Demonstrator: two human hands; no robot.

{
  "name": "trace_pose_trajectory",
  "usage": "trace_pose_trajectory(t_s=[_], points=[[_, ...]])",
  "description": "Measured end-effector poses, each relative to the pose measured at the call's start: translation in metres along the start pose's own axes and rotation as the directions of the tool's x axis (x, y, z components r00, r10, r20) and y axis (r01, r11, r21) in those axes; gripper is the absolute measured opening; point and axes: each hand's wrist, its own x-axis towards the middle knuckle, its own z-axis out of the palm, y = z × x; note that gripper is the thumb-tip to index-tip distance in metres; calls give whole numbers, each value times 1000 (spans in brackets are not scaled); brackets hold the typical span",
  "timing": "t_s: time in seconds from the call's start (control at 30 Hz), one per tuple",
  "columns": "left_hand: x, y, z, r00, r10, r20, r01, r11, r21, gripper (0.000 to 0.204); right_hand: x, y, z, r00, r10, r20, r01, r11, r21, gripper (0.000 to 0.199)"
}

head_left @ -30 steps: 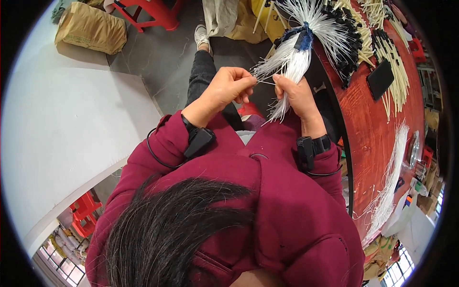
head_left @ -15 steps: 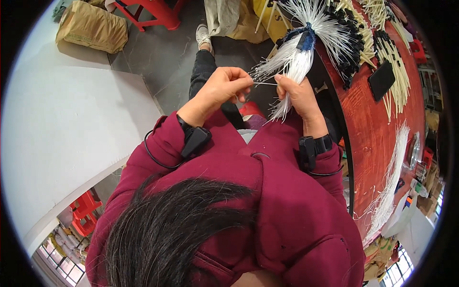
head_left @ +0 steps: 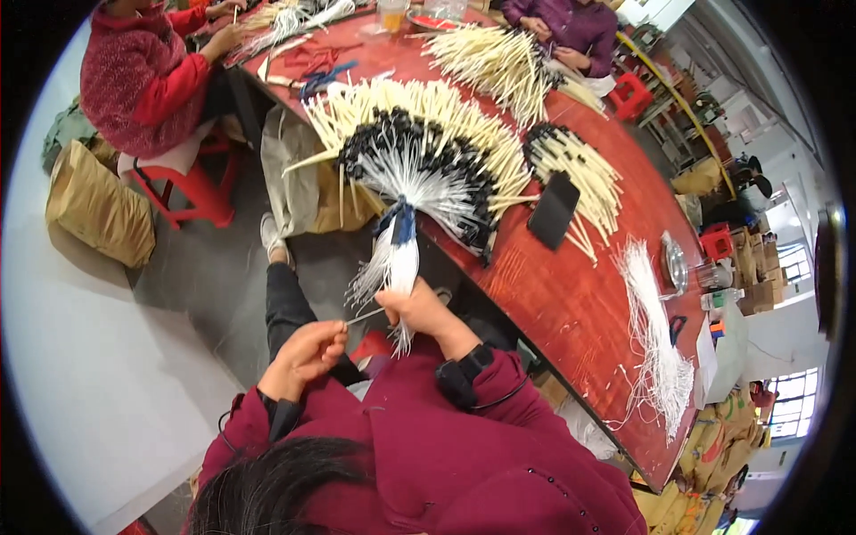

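Observation:
My right hand [head_left: 421,310] is closed around the lower part of a thick bundle of white cords [head_left: 406,259], which hangs over the table's near edge. A blue cloth strip [head_left: 403,225] is tied round the bundle above that hand. Beyond the tie the cords fan out on the table to black pieces and cream-coloured sticks [head_left: 455,111]. My left hand [head_left: 308,352], lower and to the left, pinches the end of a single thin strand [head_left: 364,316]. That strand stretches taut between my two hands. Loose cord ends dangle beside and below my right hand.
A black phone [head_left: 554,210] lies on the red table [head_left: 526,285] by more cream sticks [head_left: 580,174]. Further right are a loose bundle of white cords [head_left: 655,334] and a glass dish [head_left: 674,263]. Two people sit across the table. A white board [head_left: 116,383] stands at my left.
The view has tilted up and right, bringing more of the table and two people into sight. My hands keep their grips, the left now lower relative to the right.

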Motion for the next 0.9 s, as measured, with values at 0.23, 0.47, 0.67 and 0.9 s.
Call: trace_pose_trajectory(t_s=[0.23, 0.47, 0.67, 0.9], points=[[6, -5, -1, 919, 358, 168, -394, 800, 452, 23, 8, -3, 1, 997, 28, -78, -29, 1000, -3, 24], [8, 28, -29, 750, 627, -212, -480, 736, 477, 14, 9, -7, 1, 994, -26, 102, 3, 974, 226, 29], [-4, -5, 35, 734, 679, 18, -445, 460, 769, 16, 5, 4, 10, 985, -37, 168, -24, 938, 346, 32], [4, -12, 39, 869, 482, 114, -395, 534, 748, 20, 2, -1, 17, 995, -43, 94, 5, 926, 377, 33]])
